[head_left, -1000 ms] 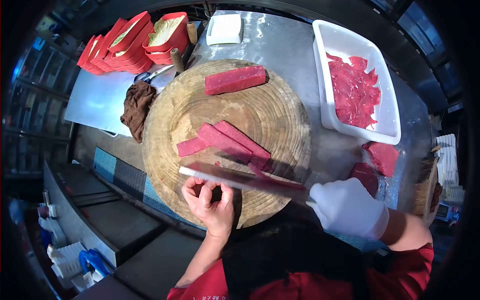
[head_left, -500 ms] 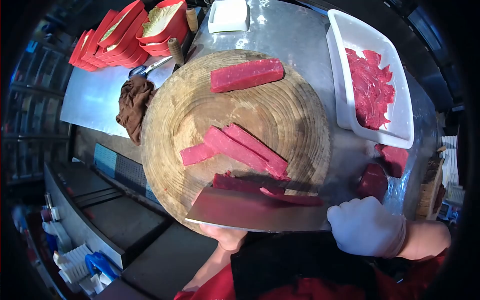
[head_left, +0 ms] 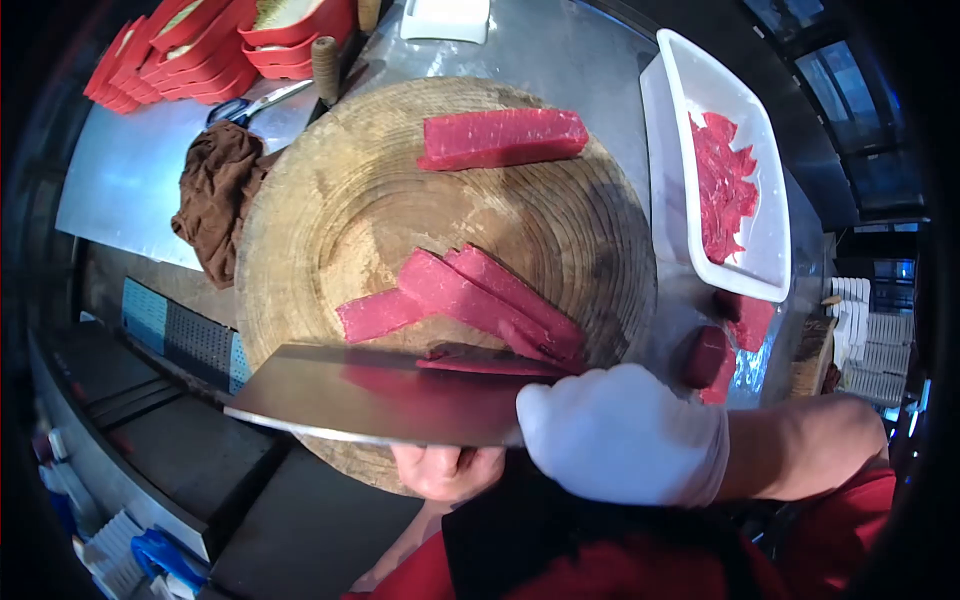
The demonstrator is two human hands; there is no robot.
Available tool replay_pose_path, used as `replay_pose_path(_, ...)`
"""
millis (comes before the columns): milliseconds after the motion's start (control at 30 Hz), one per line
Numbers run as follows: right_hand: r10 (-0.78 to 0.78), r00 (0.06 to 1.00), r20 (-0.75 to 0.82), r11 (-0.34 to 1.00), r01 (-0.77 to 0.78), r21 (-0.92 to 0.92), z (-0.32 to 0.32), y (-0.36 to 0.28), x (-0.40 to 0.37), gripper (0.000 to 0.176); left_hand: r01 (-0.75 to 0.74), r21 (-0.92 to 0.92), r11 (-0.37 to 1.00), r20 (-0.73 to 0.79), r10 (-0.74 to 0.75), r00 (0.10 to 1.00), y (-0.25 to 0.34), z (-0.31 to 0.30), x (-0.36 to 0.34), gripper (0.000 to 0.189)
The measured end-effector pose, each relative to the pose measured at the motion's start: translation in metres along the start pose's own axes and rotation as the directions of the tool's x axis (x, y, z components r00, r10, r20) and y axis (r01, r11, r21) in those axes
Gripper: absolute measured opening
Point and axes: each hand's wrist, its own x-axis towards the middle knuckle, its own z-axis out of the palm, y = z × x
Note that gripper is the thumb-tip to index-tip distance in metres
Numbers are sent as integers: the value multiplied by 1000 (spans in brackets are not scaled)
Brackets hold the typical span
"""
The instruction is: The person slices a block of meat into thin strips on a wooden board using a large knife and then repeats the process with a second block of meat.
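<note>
My right hand [head_left: 625,435], in a white glove, is wrapped round the handle of a broad cleaver [head_left: 375,395]. The blade reaches left across the near part of a round wooden chopping block [head_left: 290,230]. Bare, my left hand [head_left: 450,470] shows only in part below the blade's edge; its fingertips and anything they hold are hidden. A thin meat piece [head_left: 490,362] lies along the blade's far edge. Beyond it, overlapping red meat slices [head_left: 470,300] rest at the block's middle. A thick meat block [head_left: 500,138] lies near the far edge.
A white tub [head_left: 775,235] with sliced meat stands at the right, dark meat pieces [head_left: 710,358] below it. At the left are a brown cloth [head_left: 215,195], scissors [head_left: 240,108] and stacked red baskets [head_left: 205,75]. A white dish [head_left: 445,20] stands at the back.
The cleaver and my right hand have moved left across the block. Less of the near meat shows beyond the blade. The camera view has shifted slightly.
</note>
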Motion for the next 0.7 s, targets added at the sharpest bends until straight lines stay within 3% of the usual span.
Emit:
replay_pose_path(33,12,1000,-27,999,-11,44,2,2,1,11,242,136,961,98,-257,962,18,0,24,20)
replay_pose_path(67,30,998,-57,995,-25,92,4,4,0,10,445,287,848,160,-501,851,31,0,38,24)
replay_pose_path(100,-8,987,-162,987,34,159,7,8,-3,11,492,271,827,131,-538,833,34,3,40,29)
replay_pose_path(200,-36,956,-292,962,112,247,7,22,-18,13,462,214,861,196,-501,843,29,-5,31,24)
replay_pose_path(267,59,994,-89,970,-35,242,2,26,-51,12,478,204,854,205,-515,832,33,-5,34,21)
replay_pose_path(333,222,959,177,941,-258,218,-3,35,-84,11,473,209,856,182,-509,841,34,-2,36,18)
replay_pose_path(400,254,960,122,926,-277,256,6,50,-112,11,480,244,842,187,-527,829,35,-3,36,18)
replay_pose_path(467,390,912,126,841,-408,354,11,59,-131,15,436,270,859,219,-495,841,34,-5,34,18)
replay_pose_path(567,417,906,77,813,-410,413,29,61,-143,19,407,300,863,286,-488,825,30,-9,33,21)
replay_pose_path(667,437,899,-16,798,-380,467,44,64,-151,19,355,319,879,485,-473,735,26,-15,64,29)
replay_pose_path(700,448,892,-64,791,-362,494,50,63,-153,19,256,376,891,561,-439,702,20,-20,64,35)
